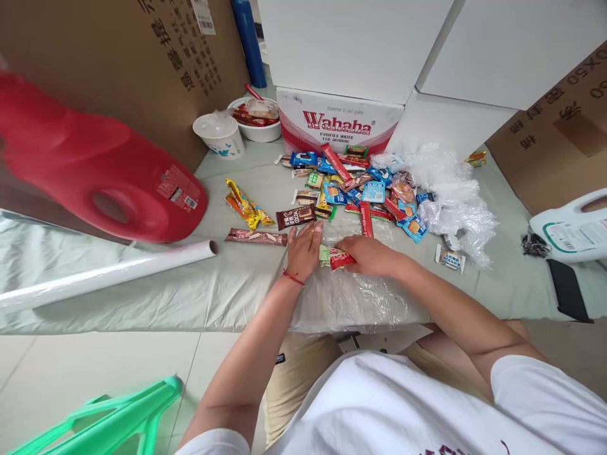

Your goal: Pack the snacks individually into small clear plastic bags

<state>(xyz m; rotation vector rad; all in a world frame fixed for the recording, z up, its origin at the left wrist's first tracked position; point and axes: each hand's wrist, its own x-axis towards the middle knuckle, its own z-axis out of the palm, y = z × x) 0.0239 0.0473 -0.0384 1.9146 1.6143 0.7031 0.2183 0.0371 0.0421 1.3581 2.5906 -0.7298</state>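
Note:
My left hand (304, 249), a red string on its wrist, lies with fingers stretched on the cloth. It is just below a dark brown cocoa bar (296, 217) and beside the end of a long brown wrapped snack stick (256, 237). My right hand (367, 254) is closed on a red snack packet (340, 260); its fingertips are partly hidden. A small green packet (325, 254) sits between both hands. Beyond them spreads a pile of wrapped snacks (374, 191). Under my right hand lies a clear plastic bag (351, 297).
At the left stand a red jug (128, 170) and a white plastic roll (109, 275). Yellow packets (246, 205), a paper cup (219, 136) and a white bowl (260, 131) are behind. Crumpled plastic (450, 189), a phone-like black slab (566, 289) and a white jug (573, 227) are right.

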